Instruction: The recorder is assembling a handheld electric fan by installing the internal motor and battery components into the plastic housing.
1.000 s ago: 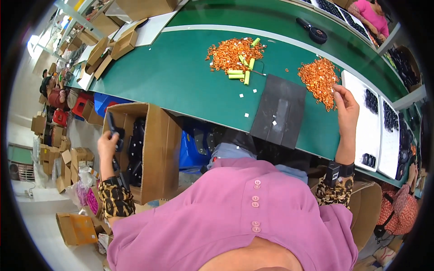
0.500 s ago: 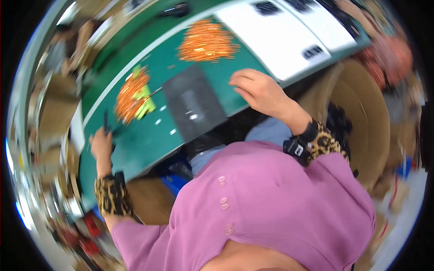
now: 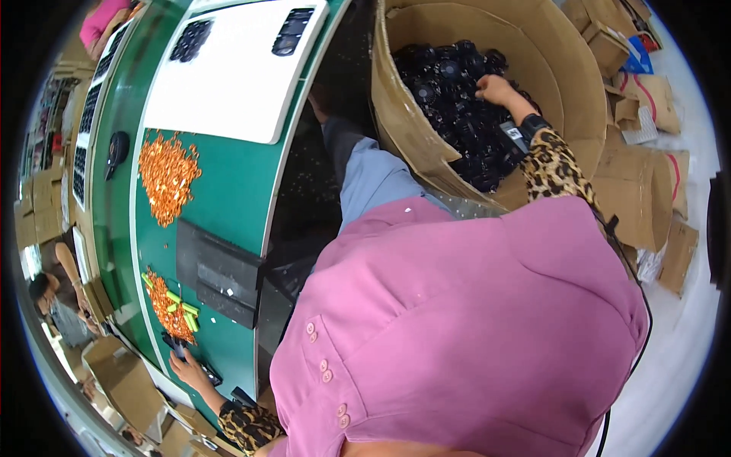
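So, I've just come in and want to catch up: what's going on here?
A person in a pink top is working with both arms spread. The left grip is at a black device on the green table, beside an orange pile with yellow-green cylinders. The right grip is inside a large cardboard box, over black fan-like devices; whether it holds one isn't clear.

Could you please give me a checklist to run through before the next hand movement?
1. Left hand at the black device: ok.
2. Left hand's grip on it firm: cannot tell.
3. Right hand at the black parts in the cardboard box: ok.
4. Right hand holding a part: cannot tell.
5. Dark mat free of bits: not ok; a white piece lies on it.
6. Orange piles apart: ok.
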`<state>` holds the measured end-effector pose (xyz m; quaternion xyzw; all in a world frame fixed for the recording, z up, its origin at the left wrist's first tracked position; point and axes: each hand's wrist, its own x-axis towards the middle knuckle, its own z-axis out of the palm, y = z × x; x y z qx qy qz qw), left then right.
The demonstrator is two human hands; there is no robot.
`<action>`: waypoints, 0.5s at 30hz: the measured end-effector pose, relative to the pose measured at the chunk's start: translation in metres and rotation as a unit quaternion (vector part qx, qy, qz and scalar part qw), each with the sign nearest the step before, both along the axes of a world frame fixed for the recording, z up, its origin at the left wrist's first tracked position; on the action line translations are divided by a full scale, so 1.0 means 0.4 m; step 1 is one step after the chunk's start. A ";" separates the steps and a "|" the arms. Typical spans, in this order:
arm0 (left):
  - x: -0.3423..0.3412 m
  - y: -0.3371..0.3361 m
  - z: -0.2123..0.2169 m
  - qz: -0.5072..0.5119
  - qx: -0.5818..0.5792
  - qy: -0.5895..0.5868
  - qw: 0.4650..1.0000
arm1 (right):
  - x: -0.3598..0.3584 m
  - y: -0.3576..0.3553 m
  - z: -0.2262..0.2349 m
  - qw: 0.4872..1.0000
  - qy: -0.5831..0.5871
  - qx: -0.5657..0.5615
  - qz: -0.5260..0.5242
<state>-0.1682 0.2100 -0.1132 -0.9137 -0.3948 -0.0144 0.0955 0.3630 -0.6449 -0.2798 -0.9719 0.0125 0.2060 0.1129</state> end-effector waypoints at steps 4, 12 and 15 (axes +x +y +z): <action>0.076 -0.042 0.108 -0.055 0.020 -0.027 0.998 | -0.078 -0.034 -0.263 0.995 0.070 0.040 -0.064; 0.180 -0.128 0.231 -0.092 0.048 0.016 0.994 | -0.338 0.049 -0.382 0.965 0.257 -0.051 0.008; 0.265 -0.183 0.232 -0.096 0.019 0.013 0.995 | -0.424 0.038 -0.425 0.935 0.333 -0.094 0.073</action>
